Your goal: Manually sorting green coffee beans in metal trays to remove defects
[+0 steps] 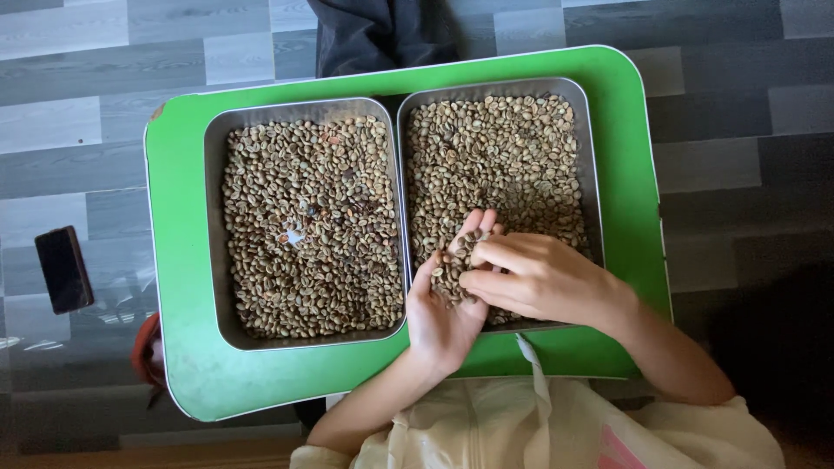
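My left hand (pixel 445 304) is cupped palm up over the right steel tray (pixel 592 156), cradling a small heap of green coffee beans (pixel 455 265); my right hand (pixel 530 280) pinches its fingertips together into that heap

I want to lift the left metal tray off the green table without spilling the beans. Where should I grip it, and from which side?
Grip the left metal tray by its raised rim, one hand on the far short edge and one on the near short edge. Its right rim sits against the right metal tray, leaving no finger room there. It is shallow and full of beans, so lift it level.
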